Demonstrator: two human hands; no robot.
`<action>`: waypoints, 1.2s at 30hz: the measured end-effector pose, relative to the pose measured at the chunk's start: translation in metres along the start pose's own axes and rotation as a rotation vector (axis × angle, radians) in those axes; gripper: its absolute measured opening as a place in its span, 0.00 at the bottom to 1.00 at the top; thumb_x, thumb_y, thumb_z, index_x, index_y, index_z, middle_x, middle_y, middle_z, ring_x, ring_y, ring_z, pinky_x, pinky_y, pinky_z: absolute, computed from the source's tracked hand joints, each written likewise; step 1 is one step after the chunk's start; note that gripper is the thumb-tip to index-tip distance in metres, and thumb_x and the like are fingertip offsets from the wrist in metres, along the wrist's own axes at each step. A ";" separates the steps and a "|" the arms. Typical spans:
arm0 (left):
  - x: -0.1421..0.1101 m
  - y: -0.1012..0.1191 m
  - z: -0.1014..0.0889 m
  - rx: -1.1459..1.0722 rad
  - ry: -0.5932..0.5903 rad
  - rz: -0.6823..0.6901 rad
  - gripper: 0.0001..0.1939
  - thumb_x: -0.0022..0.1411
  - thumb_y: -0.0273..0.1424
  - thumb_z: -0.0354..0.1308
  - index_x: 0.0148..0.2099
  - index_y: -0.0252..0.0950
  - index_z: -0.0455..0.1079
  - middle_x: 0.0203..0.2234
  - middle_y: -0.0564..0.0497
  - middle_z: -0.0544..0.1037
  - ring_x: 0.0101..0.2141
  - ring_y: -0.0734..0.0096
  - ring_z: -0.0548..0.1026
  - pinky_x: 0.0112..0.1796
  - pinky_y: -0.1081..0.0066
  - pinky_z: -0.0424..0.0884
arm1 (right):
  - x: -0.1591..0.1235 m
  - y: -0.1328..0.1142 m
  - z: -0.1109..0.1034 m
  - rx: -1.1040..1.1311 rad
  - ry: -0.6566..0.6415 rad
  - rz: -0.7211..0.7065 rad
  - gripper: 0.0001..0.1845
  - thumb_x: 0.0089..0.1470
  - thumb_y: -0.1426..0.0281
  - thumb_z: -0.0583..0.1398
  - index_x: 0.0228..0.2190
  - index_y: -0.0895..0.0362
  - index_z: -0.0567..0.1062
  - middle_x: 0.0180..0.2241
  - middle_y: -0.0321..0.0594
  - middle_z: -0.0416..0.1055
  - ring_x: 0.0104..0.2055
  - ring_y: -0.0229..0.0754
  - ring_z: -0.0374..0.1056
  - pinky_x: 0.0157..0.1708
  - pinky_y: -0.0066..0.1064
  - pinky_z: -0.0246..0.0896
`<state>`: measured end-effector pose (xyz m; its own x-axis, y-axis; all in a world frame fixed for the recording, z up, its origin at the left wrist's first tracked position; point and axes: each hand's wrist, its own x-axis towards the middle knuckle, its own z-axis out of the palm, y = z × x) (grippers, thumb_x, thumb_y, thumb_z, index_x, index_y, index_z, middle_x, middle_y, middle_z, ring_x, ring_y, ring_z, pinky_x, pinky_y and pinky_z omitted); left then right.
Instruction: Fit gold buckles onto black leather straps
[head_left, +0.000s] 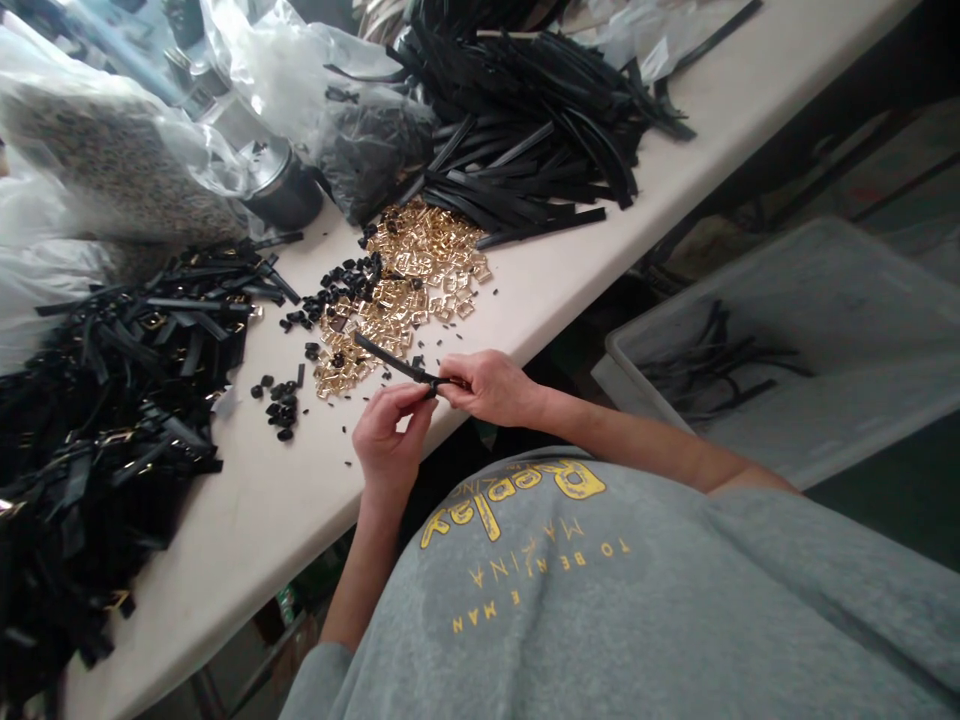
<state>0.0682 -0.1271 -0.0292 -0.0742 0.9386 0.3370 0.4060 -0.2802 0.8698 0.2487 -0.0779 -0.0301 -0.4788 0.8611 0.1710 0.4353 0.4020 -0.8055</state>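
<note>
Head: black strap (391, 359) (slanted) juts from left grip (390, 425) and right grip (495, 388).

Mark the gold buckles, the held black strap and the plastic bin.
Gold buckles (401, 300), head view: pile's middle.
Held black strap (391, 359), head view: midway along visible length.
Plastic bin (862, 345), head view: bare interior.

Shiny, metallic gold buckles (405, 290); smooth black strips (555, 150), far, with a soft sheen (leather or imitation, hard to tell); crinkly clear plastic bags (262, 60), far left; smooth matt tabletop (300, 500); dull plastic bin (870, 330), right; soft cloth shirt (540, 620), near
</note>
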 end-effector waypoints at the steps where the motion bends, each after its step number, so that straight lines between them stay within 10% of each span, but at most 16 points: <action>1: -0.001 0.000 0.002 0.027 0.002 0.054 0.08 0.57 0.31 0.68 0.41 0.40 0.79 0.36 0.50 0.80 0.36 0.70 0.79 0.38 0.69 0.78 | 0.000 0.001 0.000 0.005 -0.002 -0.014 0.08 0.59 0.70 0.58 0.28 0.58 0.71 0.23 0.32 0.65 0.25 0.33 0.55 0.28 0.27 0.44; 18: 0.004 -0.014 0.004 -0.145 0.004 -0.203 0.13 0.54 0.32 0.70 0.44 0.41 0.79 0.36 0.50 0.80 0.35 0.70 0.78 0.41 0.69 0.76 | 0.010 0.014 0.004 -0.063 -0.019 -0.032 0.07 0.58 0.70 0.57 0.28 0.58 0.72 0.22 0.33 0.64 0.24 0.34 0.52 0.28 0.28 0.43; 30: 0.026 -0.028 -0.015 -0.312 -0.310 -0.450 0.12 0.47 0.36 0.74 0.33 0.37 0.79 0.25 0.52 0.78 0.24 0.74 0.73 0.28 0.74 0.71 | 0.013 0.019 -0.004 -0.108 -0.178 -0.166 0.10 0.55 0.70 0.57 0.23 0.57 0.67 0.20 0.31 0.62 0.23 0.33 0.52 0.27 0.28 0.40; 36: 0.023 -0.025 -0.004 -0.271 -0.123 -0.422 0.12 0.47 0.34 0.73 0.34 0.37 0.77 0.24 0.53 0.79 0.22 0.74 0.75 0.28 0.73 0.73 | 0.019 0.019 -0.007 -0.099 -0.218 -0.153 0.08 0.57 0.70 0.57 0.26 0.57 0.69 0.21 0.32 0.64 0.24 0.34 0.53 0.27 0.28 0.41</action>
<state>0.0529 -0.0997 -0.0417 -0.0659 0.9934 -0.0940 0.1120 0.1009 0.9886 0.2529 -0.0523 -0.0382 -0.6924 0.7054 0.1515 0.4128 0.5595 -0.7187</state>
